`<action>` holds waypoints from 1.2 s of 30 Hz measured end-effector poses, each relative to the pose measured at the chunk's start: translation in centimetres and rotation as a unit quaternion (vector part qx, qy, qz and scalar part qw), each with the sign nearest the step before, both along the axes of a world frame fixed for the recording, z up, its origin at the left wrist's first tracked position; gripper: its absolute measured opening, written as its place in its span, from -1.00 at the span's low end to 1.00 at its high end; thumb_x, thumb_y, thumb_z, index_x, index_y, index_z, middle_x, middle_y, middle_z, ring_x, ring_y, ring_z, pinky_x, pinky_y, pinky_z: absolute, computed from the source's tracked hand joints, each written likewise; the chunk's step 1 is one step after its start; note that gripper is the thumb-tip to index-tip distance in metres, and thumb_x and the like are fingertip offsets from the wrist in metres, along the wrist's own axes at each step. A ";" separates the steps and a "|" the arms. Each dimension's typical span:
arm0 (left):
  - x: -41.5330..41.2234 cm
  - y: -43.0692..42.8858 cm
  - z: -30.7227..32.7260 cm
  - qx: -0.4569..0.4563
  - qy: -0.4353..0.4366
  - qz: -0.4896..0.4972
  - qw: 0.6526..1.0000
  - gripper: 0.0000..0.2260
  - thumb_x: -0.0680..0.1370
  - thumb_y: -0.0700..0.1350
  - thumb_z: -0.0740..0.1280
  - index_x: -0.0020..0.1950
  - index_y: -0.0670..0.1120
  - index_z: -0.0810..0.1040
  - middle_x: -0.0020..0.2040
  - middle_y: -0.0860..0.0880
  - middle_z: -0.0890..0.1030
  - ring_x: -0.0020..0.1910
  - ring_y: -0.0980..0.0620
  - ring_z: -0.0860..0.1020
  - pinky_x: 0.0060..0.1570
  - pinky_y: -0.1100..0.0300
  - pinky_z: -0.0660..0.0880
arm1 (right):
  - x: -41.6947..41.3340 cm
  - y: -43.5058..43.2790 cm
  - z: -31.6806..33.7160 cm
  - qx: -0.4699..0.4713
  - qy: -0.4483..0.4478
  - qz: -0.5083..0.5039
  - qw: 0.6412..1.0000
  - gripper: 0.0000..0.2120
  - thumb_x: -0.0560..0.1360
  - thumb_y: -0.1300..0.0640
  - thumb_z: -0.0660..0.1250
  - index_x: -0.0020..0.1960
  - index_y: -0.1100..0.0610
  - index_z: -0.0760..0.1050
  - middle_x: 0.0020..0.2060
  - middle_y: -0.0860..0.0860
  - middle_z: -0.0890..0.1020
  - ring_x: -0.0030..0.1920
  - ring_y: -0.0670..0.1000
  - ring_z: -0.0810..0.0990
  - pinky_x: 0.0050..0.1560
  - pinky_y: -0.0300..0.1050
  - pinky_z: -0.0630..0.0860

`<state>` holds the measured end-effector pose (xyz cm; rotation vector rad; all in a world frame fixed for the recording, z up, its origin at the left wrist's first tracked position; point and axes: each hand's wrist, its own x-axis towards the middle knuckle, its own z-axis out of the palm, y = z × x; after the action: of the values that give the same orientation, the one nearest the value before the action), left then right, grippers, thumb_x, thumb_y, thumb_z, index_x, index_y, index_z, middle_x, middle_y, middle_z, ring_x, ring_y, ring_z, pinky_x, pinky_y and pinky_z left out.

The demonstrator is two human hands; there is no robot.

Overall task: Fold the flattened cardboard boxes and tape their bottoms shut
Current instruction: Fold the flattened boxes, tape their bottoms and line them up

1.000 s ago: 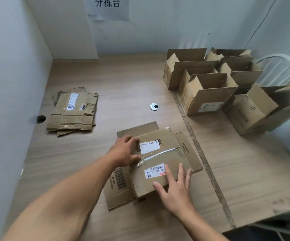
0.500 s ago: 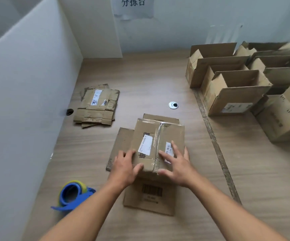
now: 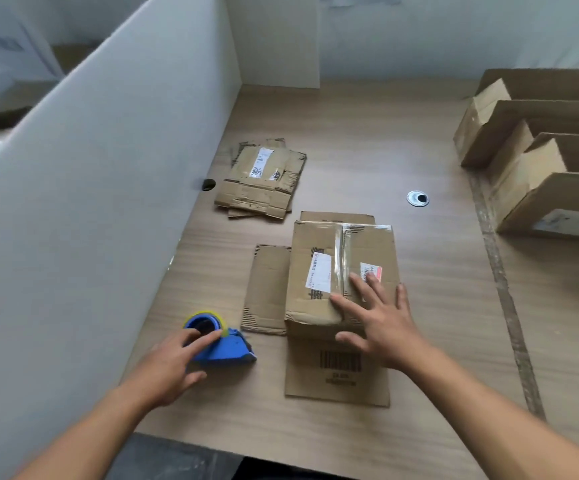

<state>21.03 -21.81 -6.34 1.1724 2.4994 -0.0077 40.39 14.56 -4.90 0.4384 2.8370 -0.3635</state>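
Nothing reads clearly. The folded brown cardboard box (image 3: 367, 244) carries 2 white labels (image 3: 319, 271), their print blurred; its near flap (image 3: 336, 379) bears a black barcode (image 3: 340, 360).

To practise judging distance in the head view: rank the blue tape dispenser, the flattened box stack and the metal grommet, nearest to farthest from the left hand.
1. blue tape dispenser, touched by the left hand.
2. flattened box stack, ahead, beside the white partition.
3. metal grommet, farther right, mid-table.
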 end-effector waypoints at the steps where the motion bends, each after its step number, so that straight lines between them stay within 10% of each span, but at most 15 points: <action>1: -0.2 -0.3 -0.4 -0.003 0.005 -0.021 1.000 -0.10 0.39 0.09 0.53 0.54 0.38 0.03 0.30 0.02 0.53 0.15 -0.02 0.59 0.04 0.12 0.53 | 0.0 -0.1 -0.1 -0.006 0.000 -0.012 1.000 -0.21 0.30 -0.52 -0.20 0.53 -0.41 -0.02 0.61 -0.11 -0.15 0.59 0.05 -0.28 0.45 0.36 -0.36; 9: -0.8 2.1 -2.0 0.036 0.031 -0.080 0.996 0.06 0.26 -0.07 0.62 0.56 0.32 0.05 -0.03 0.01 0.57 -0.42 -0.02 0.52 -0.46 0.25 0.38 | 0.1 0.1 -0.3 -0.011 0.004 -0.042 0.999 -0.34 0.34 -0.48 -0.17 0.46 -0.51 0.00 0.59 -0.22 -0.13 0.59 -0.07 -0.24 0.48 0.25 -0.36; 14: 0.4 2.8 -3.0 0.080 0.095 -0.075 0.989 -0.46 0.63 0.21 0.04 0.60 0.25 -0.01 -0.15 -0.04 0.52 -0.40 -0.10 0.48 -0.42 0.12 0.42 | 0.2 -0.1 -0.6 0.005 0.018 -0.052 0.998 -0.37 0.38 -0.47 -0.16 0.46 -0.51 0.02 0.59 -0.23 -0.10 0.58 -0.10 -0.24 0.48 0.24 -0.36; 26: 1.4 3.2 0.8 0.147 0.137 -0.075 0.977 -0.45 0.58 0.26 0.06 0.57 0.23 0.11 -0.29 0.09 0.53 -0.50 -0.02 0.43 -0.48 0.20 0.40 | -1.0 -0.8 1.9 -0.026 0.013 -0.043 0.999 -0.22 0.33 -0.50 -0.26 0.48 -0.37 0.21 0.61 -0.13 -0.07 0.55 -0.01 -0.39 0.48 0.27 -0.34; 36: 0.9 6.4 9.7 0.243 0.166 -0.265 0.918 -0.55 0.60 0.06 0.27 0.48 0.04 0.34 -0.16 0.04 0.61 -0.34 -0.03 0.52 -0.27 0.17 0.50 | -4.6 -4.3 4.7 -0.285 0.168 0.009 0.944 -0.41 0.56 -0.10 0.35 0.52 -0.25 0.19 0.53 -0.11 0.27 0.60 -0.04 -0.11 0.57 0.09 0.04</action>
<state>21.98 -15.40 3.32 2.1927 2.4372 0.3102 35.78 10.26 -0.23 0.2434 2.8467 -1.3190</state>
